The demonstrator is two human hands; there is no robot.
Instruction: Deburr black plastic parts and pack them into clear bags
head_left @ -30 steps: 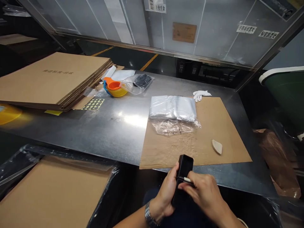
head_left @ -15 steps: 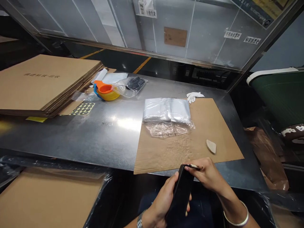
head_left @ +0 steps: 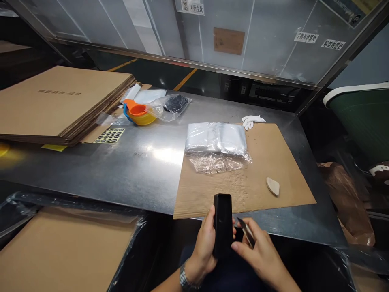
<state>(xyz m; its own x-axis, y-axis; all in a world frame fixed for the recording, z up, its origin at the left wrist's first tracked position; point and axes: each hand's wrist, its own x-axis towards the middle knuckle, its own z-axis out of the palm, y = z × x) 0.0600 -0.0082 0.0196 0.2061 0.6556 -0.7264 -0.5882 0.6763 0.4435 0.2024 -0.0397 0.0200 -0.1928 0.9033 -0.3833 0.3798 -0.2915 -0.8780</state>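
Observation:
A long black tray-like part (head_left: 223, 223) stands tilted near the table's front edge, its hollow side facing me. My left hand (head_left: 203, 245) is closed round its left side and back. In my right hand (head_left: 259, 251) is a small knife (head_left: 246, 232), held between thumb and fingers, its dark pointed tip aimed up and left. The tip is a short way right of the black part, apart from it. Beyond both hands lies a cardboard sheet (head_left: 267, 152) with a beige wedge-shaped block (head_left: 272, 187) on it.
Clear plastic bags (head_left: 216, 139) lie on the cardboard, with a white glove (head_left: 253, 121) behind. Left are orange and yellow cups (head_left: 140, 115), a bag with dark contents (head_left: 175, 104), a sticker sheet (head_left: 110, 135) and stacked cardboard (head_left: 60, 101). A metal-framed panel (head_left: 225, 20) stands behind the table.
The black part has turned more upright, its hollow side now toward me. My right hand has drawn the knife away from its top edge, down and to the right.

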